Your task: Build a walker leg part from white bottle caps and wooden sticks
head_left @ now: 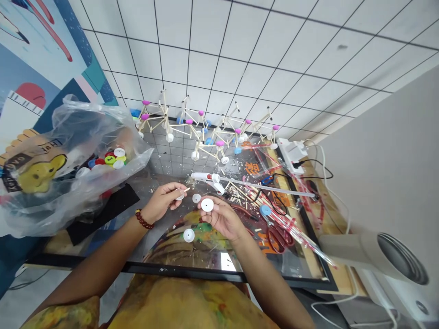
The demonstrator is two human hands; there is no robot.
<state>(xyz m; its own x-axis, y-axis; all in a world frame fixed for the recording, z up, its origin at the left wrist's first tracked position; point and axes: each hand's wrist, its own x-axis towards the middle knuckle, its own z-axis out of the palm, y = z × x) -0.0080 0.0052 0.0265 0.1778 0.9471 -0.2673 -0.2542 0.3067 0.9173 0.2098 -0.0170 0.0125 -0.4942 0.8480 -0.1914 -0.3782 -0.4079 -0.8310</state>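
My left hand point(167, 196) pinches a white disc point(180, 195) with a short thin wooden stick point(187, 189) at its edge; whether the two are joined I cannot tell. In my right hand point(224, 217) is a white cap-like disc point(207, 205) with a small centre hole, its face turned toward me. A second white disc point(196, 198) lies just left of those fingers, and another white disc point(189, 235) rests nearer me on the glossy tabletop. Beyond my hands lies a white glue gun point(206, 177) with a long translucent glue stick point(267, 186) running to the right.
Stick figures point(209, 132) with coloured discs stand along the back wall. A plastic bag point(78, 137) of coloured discs sits at left. At right lie bundled wooden sticks point(274, 208), red-handled pliers point(279, 235), a power strip point(291, 155) with cables, and a white cylindrical device point(350, 251).
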